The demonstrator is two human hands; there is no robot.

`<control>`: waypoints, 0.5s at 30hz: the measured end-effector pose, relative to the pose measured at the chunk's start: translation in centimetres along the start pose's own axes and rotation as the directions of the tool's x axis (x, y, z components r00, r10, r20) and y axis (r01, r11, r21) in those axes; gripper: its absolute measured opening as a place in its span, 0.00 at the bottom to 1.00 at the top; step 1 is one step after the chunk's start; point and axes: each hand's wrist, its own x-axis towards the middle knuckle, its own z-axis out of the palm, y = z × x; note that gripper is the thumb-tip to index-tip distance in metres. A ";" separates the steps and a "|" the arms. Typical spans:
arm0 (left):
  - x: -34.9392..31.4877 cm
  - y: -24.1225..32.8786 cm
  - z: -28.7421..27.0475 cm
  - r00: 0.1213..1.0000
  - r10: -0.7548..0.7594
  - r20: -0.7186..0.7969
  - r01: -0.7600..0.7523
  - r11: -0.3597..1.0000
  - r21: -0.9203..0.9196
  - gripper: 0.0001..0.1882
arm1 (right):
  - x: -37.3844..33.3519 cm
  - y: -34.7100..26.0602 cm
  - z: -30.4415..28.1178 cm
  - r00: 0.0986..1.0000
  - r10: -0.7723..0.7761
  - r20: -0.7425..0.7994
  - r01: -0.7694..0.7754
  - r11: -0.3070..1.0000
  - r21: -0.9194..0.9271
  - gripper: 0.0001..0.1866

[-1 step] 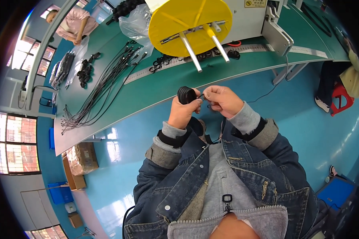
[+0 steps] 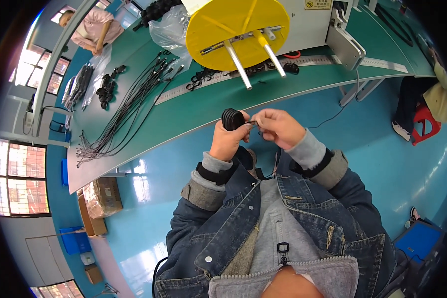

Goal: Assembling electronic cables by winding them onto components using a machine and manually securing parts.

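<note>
A coiled black cable (image 2: 232, 119) is gripped in my left hand (image 2: 227, 140), its loops standing up above the closed fingers in front of the table edge. My right hand (image 2: 280, 127) is beside it, thumb and fingers pinched on a thin black strand (image 2: 253, 122) that runs out from the coil. Whether that strand is a tie or the cable's own end, I cannot tell. Just beyond both hands rises a machine's yellow disc (image 2: 238, 20) with two metal rods (image 2: 237, 64) jutting toward me.
On the green table (image 2: 149, 130) lies a bunch of loose black cables (image 2: 126, 114), with coiled bundles (image 2: 106, 92) further left. A steel ruler strip (image 2: 176, 92) and small black ties (image 2: 201, 78) lie below the disc. A person (image 2: 98, 30) works at the far left; a red stool (image 2: 426, 124) stands right.
My right hand has shifted slightly right and toward me, and more of the thin strand shows between the hands. My left hand keeps its hold on the coil.
</note>
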 end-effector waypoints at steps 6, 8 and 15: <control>-1.0 0.8 0.0 0.995 -0.035 0.091 0.020 0.987 0.159 0.10 | -4.0 1.7 1.3 0.999 0.040 0.033 -0.030 0.967 -0.254 0.08; -1.4 0.3 0.3 0.980 -0.130 0.151 0.104 0.980 0.169 0.10 | -4.5 1.1 1.1 0.996 0.080 0.026 -0.066 0.940 -0.336 0.09; -1.5 1.0 1.2 0.928 -0.272 0.256 0.209 0.946 0.249 0.09 | -3.6 -6.6 2.1 0.996 -0.086 0.033 0.080 0.624 -0.778 0.23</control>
